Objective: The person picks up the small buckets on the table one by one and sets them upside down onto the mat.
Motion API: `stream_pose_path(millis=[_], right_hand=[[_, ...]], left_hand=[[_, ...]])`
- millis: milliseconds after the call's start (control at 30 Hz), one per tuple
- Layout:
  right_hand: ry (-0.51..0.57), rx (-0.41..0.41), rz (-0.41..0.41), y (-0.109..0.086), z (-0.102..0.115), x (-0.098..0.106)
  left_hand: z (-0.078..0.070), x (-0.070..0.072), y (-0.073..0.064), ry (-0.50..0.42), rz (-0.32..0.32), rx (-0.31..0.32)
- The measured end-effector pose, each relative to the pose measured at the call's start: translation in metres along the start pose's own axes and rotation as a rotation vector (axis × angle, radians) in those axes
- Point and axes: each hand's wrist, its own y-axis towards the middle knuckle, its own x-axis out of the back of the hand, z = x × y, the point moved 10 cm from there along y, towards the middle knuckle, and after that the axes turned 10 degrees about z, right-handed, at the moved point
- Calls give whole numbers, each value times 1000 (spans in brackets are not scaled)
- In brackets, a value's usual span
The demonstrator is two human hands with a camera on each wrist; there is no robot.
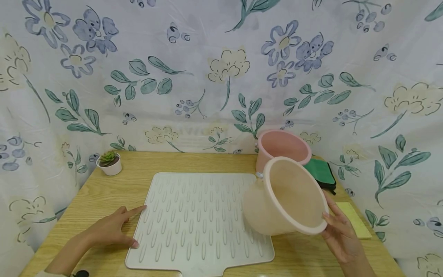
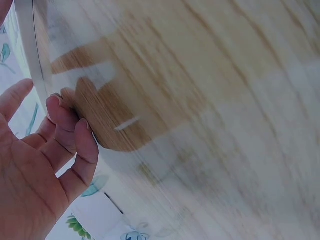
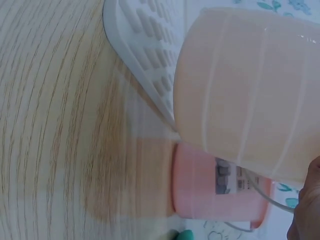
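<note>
A cream plastic bucket [image 1: 257, 209] is tilted on its side over the right part of a white ridged board [image 1: 194, 219], its mouth facing right and toward me. My right hand [image 1: 342, 232] grips the bucket's rim, thumb at the near side of the lip. The bucket's ribbed outer wall fills much of the right wrist view. My left hand [image 1: 107, 229] lies at the board's left edge, index finger and thumb stretched out and touching it. In the left wrist view, its other fingers bend loosely and hold nothing.
Behind the cream bucket stands a pink bucket [image 1: 264, 156]. A green pouch [image 1: 320, 171] with black trim and a yellow cloth [image 1: 354, 219] lie at the right. At the back left sits a small potted succulent [image 1: 110, 163]. Floral sheeting [image 1: 194, 77] surrounds the wooden table [image 1: 114, 192].
</note>
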Motion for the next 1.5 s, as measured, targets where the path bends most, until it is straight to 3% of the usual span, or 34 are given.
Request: stream_pose_path(millis=[1500], right_hand=[[45,23,72,29,-48,-1]], left_hand=[[0,0,-3,16,-17,1]])
